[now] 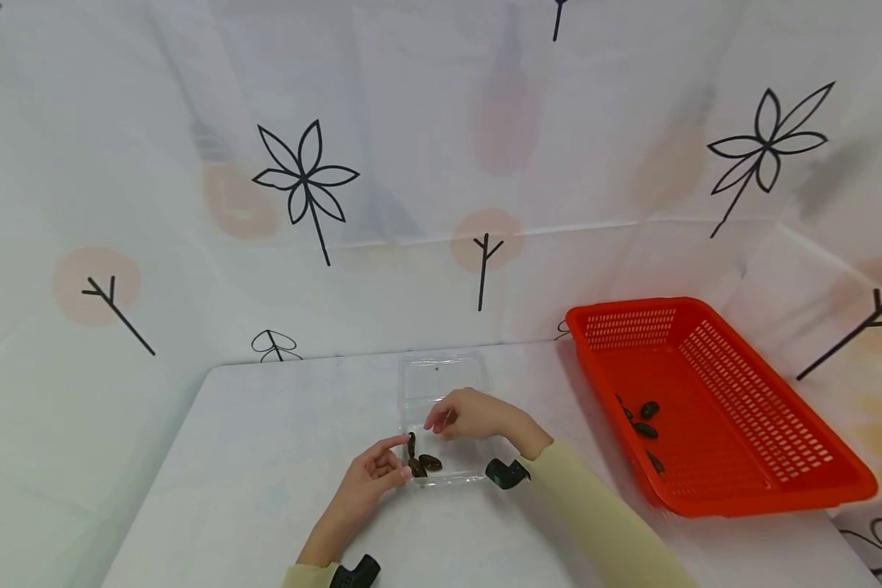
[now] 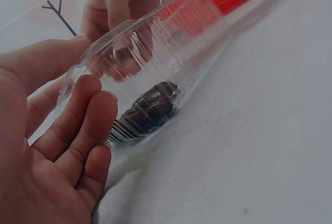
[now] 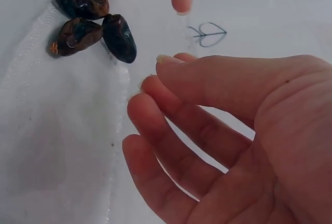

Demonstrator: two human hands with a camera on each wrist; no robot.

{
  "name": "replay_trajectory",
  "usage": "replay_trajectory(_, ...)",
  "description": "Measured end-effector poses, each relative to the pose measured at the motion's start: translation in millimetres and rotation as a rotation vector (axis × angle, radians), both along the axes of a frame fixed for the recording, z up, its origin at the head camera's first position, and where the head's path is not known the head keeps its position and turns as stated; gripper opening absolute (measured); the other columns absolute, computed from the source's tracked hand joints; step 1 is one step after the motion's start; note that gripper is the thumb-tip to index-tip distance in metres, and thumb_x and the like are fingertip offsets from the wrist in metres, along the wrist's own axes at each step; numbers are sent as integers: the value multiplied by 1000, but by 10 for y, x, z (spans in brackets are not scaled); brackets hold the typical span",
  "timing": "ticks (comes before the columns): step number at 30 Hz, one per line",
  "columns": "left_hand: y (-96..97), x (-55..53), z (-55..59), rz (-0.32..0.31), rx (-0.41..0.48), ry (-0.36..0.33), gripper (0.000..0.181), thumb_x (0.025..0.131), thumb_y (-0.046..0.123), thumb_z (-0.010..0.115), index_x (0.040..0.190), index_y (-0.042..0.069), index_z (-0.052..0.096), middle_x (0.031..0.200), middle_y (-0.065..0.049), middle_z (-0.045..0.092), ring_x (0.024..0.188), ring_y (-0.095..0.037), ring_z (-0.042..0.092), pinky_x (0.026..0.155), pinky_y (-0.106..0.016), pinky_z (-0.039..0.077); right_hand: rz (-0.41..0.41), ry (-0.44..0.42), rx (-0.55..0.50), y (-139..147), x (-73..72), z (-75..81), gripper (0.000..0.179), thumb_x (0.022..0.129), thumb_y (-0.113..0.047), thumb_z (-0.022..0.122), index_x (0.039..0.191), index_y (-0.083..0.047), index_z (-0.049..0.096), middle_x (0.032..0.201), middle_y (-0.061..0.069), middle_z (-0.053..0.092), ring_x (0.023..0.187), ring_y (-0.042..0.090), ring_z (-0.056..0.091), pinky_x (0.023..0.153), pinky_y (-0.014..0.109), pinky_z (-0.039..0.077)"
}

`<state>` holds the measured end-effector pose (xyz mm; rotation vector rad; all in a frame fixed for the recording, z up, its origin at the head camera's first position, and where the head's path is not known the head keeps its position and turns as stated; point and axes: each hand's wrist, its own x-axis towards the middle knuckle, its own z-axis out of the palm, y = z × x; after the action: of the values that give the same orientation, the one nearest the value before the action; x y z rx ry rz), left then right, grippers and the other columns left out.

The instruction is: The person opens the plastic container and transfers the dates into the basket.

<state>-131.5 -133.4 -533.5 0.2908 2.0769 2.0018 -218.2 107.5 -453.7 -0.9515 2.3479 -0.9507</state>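
A clear plastic box (image 1: pixel 456 480) stands on the table with its hinged lid (image 1: pixel 441 377) folded back. Inside, along its left side, lie three dark brown dates (image 1: pixel 430 463), seen close together in the right wrist view, wrinkled and glossy. My left hand (image 1: pixel 371 478) holds the box by its left wall, with some fingers (image 2: pixel 96 115) curled against the outside of the clear plastic. Over the box hovers my right hand (image 1: pixel 474 415), its fingers (image 3: pixel 150 115) loosely bent and nothing between them and the thumb.
To the right stands a red slotted plastic basket (image 1: pixel 728 408) with several more dates (image 1: pixel 645 429) along its left side. A white cloth (image 1: pixel 279 441) covers the table. Behind rises a white patterned curtain (image 1: pixel 412 163).
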Motion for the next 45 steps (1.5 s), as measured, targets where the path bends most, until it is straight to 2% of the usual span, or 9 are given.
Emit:
replay_trajectory(4, -2, -6, 0, -5, 1, -3, 52, 91, 6, 72, 139, 0, 53, 87, -5, 59, 75, -12, 59, 70, -23, 48, 1, -62, 19, -77, -67, -44, 20, 88, -3, 72, 107, -8, 75, 93, -8, 70, 84, 7, 63, 77, 28, 51)
replay_trajectory(10, -7, -14, -2, -3, -5, -1, 51, 91, 6, 72, 138, 0, 54, 87, -5, 59, 75, -12, 58, 69, -24, 47, 60, -159, 71, -183, -128, -98, 20, 84, 3, 72, 98, -10, 77, 93, -7, 70, 85, 7, 62, 80, 28, 49)
replay_trajectory(18, -16, 2, -3, 4, -1, -1, 52, 90, 5, 72, 138, -2, 53, 86, -3, 60, 76, -11, 60, 70, -24, 48, 115, -222, 155, -318, -154, -180, 28, 78, 7, 75, 99, -13, 75, 86, -6, 68, 81, 5, 61, 76, 23, 49)
replay_trajectory(30, -8, 5, -3, -3, 22, 9, 52, 90, 3, 72, 138, -3, 52, 86, -4, 59, 76, -11, 60, 71, -24, 49, 82, -146, 256, -423, -111, -204, 29, 72, 7, 82, 84, -17, 72, 74, -8, 63, 70, 4, 56, 68, 21, 46)
replay_trajectory(39, -8, 9, 11, -5, 12, -2, 53, 90, 3, 71, 139, -3, 51, 86, -2, 60, 76, -10, 60, 71, -24, 49, 79, -125, 256, -395, -103, -192, 31, 72, 8, 81, 81, -18, 67, 75, -7, 62, 70, 6, 55, 67, 22, 45)
replay_trajectory(45, -8, 22, 27, -9, 19, -8, 54, 91, 4, 71, 140, -3, 50, 87, -4, 59, 77, -11, 60, 72, -24, 49, 104, -100, 204, -345, -128, -244, 31, 72, 8, 77, 80, -19, 65, 75, -9, 60, 70, 5, 52, 65, 22, 44)
